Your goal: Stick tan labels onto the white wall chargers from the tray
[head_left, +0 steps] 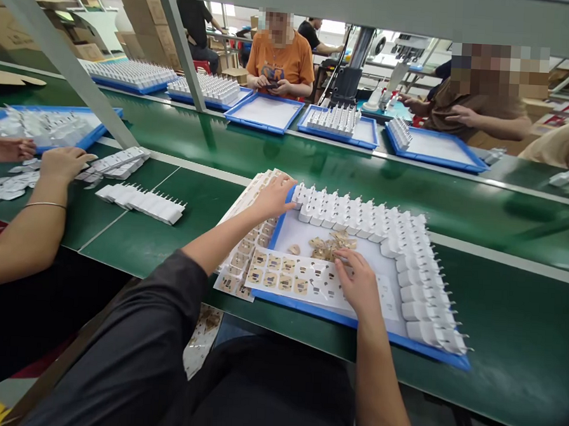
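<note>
My left hand (274, 198) is at the far left corner of a blue-rimmed tray (303, 305). Its thumb and fingertips close about the end white plug adapter (299, 196) of the back row. My right hand (358, 282) rests low over a label sheet (316, 279), fingers stretched and apart, just beside a loose heap of tan stickers (333, 244). Tan stickers remain on the sheet's left part; its right part shows bare backing. White plug adapters (417, 277) with pins line the tray's back and right sides. More sticker sheets (238, 261) lie under my left forearm.
At left, another person's hands (62, 163) work near white flat parts (12, 186) and a row of adapters (142, 202). Across the green bench, several blue trays (265, 113) stand before seated people. A slanted metal post (77, 62) rises at left.
</note>
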The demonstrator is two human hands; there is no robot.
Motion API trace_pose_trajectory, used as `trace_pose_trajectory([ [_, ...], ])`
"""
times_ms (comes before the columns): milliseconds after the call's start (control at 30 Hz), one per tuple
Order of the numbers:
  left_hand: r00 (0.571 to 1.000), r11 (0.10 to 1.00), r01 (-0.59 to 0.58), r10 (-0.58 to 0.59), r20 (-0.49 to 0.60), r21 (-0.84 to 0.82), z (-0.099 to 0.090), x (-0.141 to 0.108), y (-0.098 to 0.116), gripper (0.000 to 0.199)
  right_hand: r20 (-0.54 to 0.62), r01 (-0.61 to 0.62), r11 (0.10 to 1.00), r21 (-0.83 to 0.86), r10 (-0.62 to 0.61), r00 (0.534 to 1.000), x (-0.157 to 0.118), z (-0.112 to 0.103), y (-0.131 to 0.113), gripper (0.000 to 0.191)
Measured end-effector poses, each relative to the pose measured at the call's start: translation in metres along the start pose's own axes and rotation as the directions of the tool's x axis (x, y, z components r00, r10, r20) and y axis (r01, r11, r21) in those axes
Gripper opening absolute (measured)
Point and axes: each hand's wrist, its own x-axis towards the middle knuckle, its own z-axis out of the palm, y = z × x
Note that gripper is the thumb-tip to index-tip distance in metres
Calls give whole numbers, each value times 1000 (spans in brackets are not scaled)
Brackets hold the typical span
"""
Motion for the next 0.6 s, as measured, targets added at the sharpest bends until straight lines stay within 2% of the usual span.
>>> trace_pose_trajectory([
  [67,1000,1000,21,-21,8,9,17,13,8,55,1,28,1000,-5,-28,1000,0,-1,-3,24],
  [133,1000,1000,29,-29,-7,6,30,15,9,51,19,105,995,-6,-104,994,-1,0,-8,23],
  [233,999,1000,7,-7,-33,16,36,10,7,42,107,250,968,-6,-248,963,-1,3,-19,21],
  [333,1000,1000,-18,18,-24,25,30,4,9,33,210,334,943,1,-326,922,-3,5,-30,19],
  [433,998,999,29,-31,-49,-31,12,-12,16,32,297,389,920,45,-385,874,-5,8,-38,18],
  [533,987,966,120,-140,-75,-227,-7,-48,28,33,387,418,907,49,-403,829,-8,13,-43,18],
  [600,985,919,162,-174,-1,-360,-15,-79,36,35,438,427,904,21,-392,809,-10,17,-45,20],
])
